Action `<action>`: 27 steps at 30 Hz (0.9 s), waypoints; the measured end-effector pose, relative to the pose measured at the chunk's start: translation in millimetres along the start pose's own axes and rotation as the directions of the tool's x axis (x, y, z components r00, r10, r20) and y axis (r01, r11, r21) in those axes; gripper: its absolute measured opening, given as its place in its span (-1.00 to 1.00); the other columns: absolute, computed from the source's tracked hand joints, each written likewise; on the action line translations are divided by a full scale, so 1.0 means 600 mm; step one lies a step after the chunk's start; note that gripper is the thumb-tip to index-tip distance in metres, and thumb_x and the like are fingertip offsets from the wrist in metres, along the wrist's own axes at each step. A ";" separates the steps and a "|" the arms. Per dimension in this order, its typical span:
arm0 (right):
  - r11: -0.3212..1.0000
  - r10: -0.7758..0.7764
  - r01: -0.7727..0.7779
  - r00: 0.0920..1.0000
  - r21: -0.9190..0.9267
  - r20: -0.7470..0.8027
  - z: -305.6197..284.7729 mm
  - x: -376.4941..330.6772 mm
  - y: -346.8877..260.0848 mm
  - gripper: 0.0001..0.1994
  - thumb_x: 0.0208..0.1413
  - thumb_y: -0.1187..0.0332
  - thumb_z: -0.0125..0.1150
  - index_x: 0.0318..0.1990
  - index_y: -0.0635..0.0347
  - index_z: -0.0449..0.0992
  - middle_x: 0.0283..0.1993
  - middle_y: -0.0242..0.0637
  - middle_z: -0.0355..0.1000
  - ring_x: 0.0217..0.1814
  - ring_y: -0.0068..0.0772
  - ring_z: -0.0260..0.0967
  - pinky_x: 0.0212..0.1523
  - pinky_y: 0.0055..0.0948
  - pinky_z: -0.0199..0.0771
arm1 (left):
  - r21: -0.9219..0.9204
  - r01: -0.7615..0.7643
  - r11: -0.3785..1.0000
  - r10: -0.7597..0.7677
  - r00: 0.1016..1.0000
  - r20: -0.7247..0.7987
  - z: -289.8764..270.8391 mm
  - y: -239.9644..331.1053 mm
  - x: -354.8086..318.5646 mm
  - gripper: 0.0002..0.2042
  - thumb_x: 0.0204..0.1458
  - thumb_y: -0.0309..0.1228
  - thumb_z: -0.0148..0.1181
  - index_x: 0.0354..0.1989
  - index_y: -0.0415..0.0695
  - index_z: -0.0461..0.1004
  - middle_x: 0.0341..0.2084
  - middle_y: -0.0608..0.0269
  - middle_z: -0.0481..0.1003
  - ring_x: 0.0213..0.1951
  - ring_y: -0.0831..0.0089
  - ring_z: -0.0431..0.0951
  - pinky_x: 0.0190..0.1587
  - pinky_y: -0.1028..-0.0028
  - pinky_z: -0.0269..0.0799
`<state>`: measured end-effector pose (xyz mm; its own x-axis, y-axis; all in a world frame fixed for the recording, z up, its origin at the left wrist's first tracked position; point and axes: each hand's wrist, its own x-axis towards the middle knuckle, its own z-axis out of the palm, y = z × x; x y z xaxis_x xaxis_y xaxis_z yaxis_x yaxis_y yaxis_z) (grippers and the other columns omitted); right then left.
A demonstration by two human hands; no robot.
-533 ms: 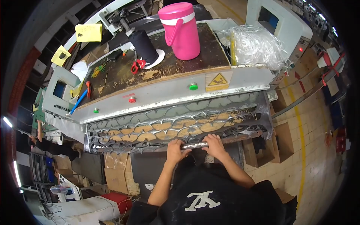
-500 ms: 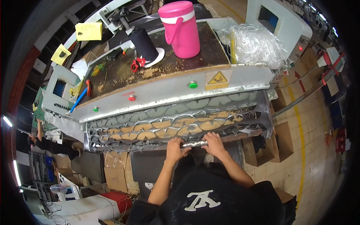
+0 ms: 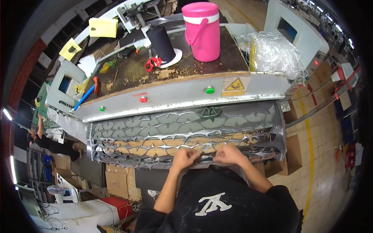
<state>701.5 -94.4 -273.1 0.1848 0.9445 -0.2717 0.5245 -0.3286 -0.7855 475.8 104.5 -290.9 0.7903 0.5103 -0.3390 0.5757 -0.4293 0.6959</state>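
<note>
I see my left hand [image 3: 185,156] and right hand [image 3: 229,153] close together, fingers curled onto the near edge of the grey die-cut sheet with tan cut-outs [image 3: 182,139], which lies on the machine's press bed below the pink plastic jug [image 3: 203,31]; pinching there gives purchase on the webbing.

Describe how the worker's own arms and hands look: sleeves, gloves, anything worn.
Both forearms are bare, and the left hand and right hand wear no gloves. No watch or ring can be made out. Short black sleeves end near the elbows, part of a black shirt with a white mark.
</note>
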 end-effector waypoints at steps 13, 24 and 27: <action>0.891 -0.215 0.080 0.941 -0.447 -0.261 0.072 0.201 0.099 -0.45 0.10 0.44 0.49 0.27 0.13 0.47 0.31 -0.22 0.45 0.38 -0.17 0.38 0.30 -0.09 0.23 | 0.406 -0.084 0.910 0.247 0.897 -0.367 0.129 -0.106 0.202 -0.40 0.36 -0.15 0.10 0.55 0.01 0.31 0.58 -0.14 0.13 0.56 -0.27 0.08 0.55 -0.16 -0.04; 0.746 0.194 0.299 0.757 0.595 -0.624 0.211 0.005 0.043 -0.59 0.23 0.66 0.30 0.24 0.36 0.49 0.23 -0.24 0.27 0.31 -0.37 0.38 0.30 -0.40 0.49 | -0.440 -0.394 0.807 0.230 0.896 -0.380 0.200 0.026 0.037 -0.68 0.27 -0.30 0.33 0.07 -0.28 0.62 -0.20 -0.06 0.67 -0.14 0.10 0.71 -0.04 0.22 0.58; 0.695 0.220 0.260 0.811 0.670 -0.543 0.231 -0.017 0.050 -0.53 0.25 0.70 0.28 0.32 0.27 0.52 0.27 -0.28 0.19 0.45 -0.32 0.25 0.42 -0.37 0.36 | -0.578 -0.189 0.793 0.108 0.979 -0.173 0.193 0.026 0.041 -0.73 0.34 -0.24 0.29 -0.14 -0.25 0.67 -0.51 0.14 0.56 -0.42 0.44 0.53 -0.31 0.30 0.43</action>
<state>600.2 -113.3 -370.7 0.7161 0.6920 -0.0913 -0.1446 0.0191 -0.9893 528.4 24.2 -361.7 0.7993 0.5825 -0.1473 0.1858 -0.0064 0.9826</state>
